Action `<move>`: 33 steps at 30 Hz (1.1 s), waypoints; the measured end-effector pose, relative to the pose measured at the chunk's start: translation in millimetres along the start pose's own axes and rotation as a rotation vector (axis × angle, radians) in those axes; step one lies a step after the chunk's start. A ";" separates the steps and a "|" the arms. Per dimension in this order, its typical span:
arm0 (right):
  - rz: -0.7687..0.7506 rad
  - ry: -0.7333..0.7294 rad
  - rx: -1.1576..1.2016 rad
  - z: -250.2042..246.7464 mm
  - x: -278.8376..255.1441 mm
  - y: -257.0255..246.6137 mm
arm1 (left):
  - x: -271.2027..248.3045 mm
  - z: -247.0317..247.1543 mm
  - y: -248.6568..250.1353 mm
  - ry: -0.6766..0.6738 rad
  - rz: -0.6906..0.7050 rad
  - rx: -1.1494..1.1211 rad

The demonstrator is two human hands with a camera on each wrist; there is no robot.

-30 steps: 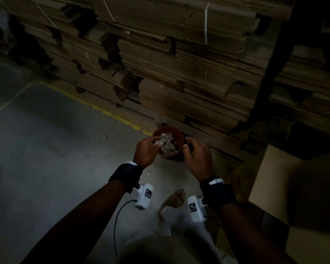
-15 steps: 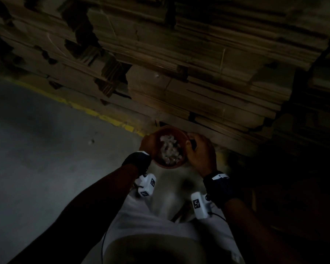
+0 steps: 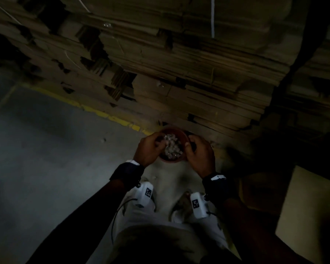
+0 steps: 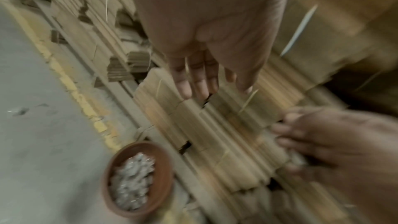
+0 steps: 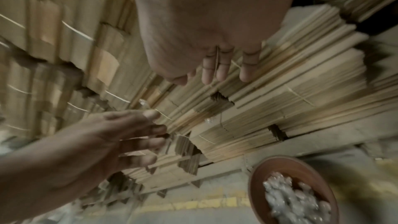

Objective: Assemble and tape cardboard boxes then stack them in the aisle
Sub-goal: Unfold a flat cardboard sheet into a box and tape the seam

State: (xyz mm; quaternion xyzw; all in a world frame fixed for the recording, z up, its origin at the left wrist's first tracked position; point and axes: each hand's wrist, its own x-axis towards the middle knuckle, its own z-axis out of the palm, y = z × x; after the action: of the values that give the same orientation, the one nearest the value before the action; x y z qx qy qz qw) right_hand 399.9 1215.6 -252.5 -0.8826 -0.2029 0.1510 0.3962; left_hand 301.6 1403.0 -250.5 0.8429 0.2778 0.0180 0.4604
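We have both hands out in front of us and neither holds anything. The left hand (image 3: 149,147) has its fingers loose and a little spread. The right hand (image 3: 199,155) shows straight, relaxed fingers in its own wrist view, though it is blurred in the other wrist view. Below the hands, on the floor (image 3: 46,168), sits a brown bowl (image 4: 163,168) heaped with crumpled shiny scraps (image 3: 171,147). From the head view the hands seem to be in the bowl, but both wrist views show it well beneath them and apart.

The flat cardboard (image 3: 198,73) we need is stacked in strapped bundles just beyond the fingertips. A pale cardboard panel (image 3: 309,210) stands off to the right of the right hand. We see no tape or dispenser here, so as we judge it the assembly proper has not begun.

The risks we see:
- The bowl lies close to our feet and against the foot of the stack. A step forward or a sheet dragged out low could tip it and scatter the scraps.
- The bundles are ragged, with edges jutting out. Pulling one sheet from the middle might shift its neighbours or catch on a strap (image 3: 212,20).
- Bare fingers sliding along the cardboard edges could get cut.
- The light is poor, so we could misjudge where the bowl is when reaching down.
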 end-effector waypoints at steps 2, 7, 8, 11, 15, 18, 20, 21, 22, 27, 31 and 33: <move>-0.018 0.010 0.003 -19.3 -17.1 -8.6 | -27.8 -5.7 23.6 0.038 0.003 -0.024; -0.063 0.130 0.015 -59.8 -60.7 -7.3 | -86.0 -5.2 62.2 0.071 0.033 -0.073; -0.066 0.158 0.015 -67.1 -69.6 -5.5 | -95.7 -3.1 66.9 0.072 0.050 -0.077; -0.089 0.262 -0.025 -92.6 -105.0 -1.6 | -126.0 6.6 79.3 0.055 0.122 -0.069; -0.122 0.399 -0.018 -119.4 -167.1 1.1 | -167.7 25.1 99.9 0.022 0.241 -0.092; -0.106 0.466 -0.041 -135.4 -229.8 4.4 | -209.1 46.8 111.0 0.006 0.365 -0.091; -0.085 0.517 -0.085 -149.3 -271.1 9.0 | -236.6 63.3 116.7 -0.005 0.416 -0.133; -0.078 0.547 -0.106 -157.0 -293.0 11.5 | -251.9 71.9 120.1 -0.017 0.435 -0.164; -0.073 0.583 -0.120 -165.9 -313.1 14.9 | -266.1 81.4 125.5 -0.031 0.454 -0.189; 0.011 0.748 -0.155 -224.1 -408.4 42.1 | -345.1 127.3 166.5 -0.142 0.548 -0.225; 0.063 0.849 -0.164 -270.9 -462.5 72.1 | -389.9 164.9 196.5 -0.218 0.593 -0.231; 0.077 0.888 -0.170 -293.9 -482.0 88.5 | -406.9 183.4 216.1 -0.226 0.637 -0.204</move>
State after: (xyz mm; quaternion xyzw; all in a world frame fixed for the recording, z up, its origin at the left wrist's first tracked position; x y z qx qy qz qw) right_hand 126.4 744.3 -80.6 -0.8982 0.0078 -0.2446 0.3652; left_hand 108.0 974.0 -94.4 0.8336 -0.0552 0.0951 0.5414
